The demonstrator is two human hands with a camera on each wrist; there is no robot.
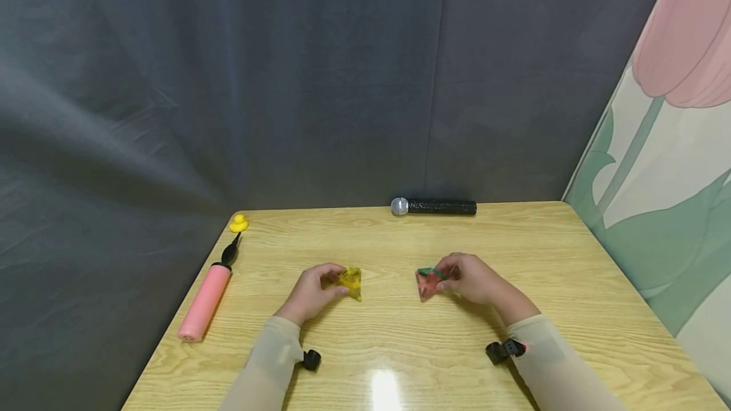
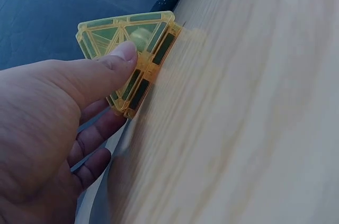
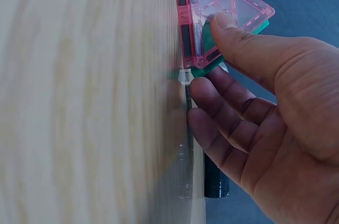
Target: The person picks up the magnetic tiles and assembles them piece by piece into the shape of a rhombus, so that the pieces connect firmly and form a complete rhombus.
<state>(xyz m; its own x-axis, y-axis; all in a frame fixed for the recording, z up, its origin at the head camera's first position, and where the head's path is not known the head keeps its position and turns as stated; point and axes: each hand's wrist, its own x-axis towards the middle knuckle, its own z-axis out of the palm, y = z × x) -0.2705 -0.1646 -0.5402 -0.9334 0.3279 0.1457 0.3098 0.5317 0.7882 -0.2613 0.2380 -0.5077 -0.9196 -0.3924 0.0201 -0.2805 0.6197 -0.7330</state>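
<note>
My left hand [image 1: 313, 292] pinches a translucent yellow magnetic tile piece [image 1: 353, 283] at the middle of the table. In the left wrist view the thumb lies across the piece's triangular face, which has a thick edge along the tabletop. Facing it across a gap, my right hand [image 1: 469, 279] pinches pink and green triangular magnetic tiles. The pink tile [image 3: 235, 4] is nearer the wrist camera, with its edge at the tabletop. Behind it shows a rim of the green tile [image 3: 260, 27]. Fingertips behind both pieces are partly hidden.
A black microphone [image 1: 441, 207] lies along the table's back edge. At the back left corner sits a small yellow rubber duck [image 1: 238, 224]. A pink hand pump [image 1: 207, 303] with a black nozzle lies by the left edge. A dark curtain [image 1: 342, 81] hangs behind the wooden table [image 1: 388, 341].
</note>
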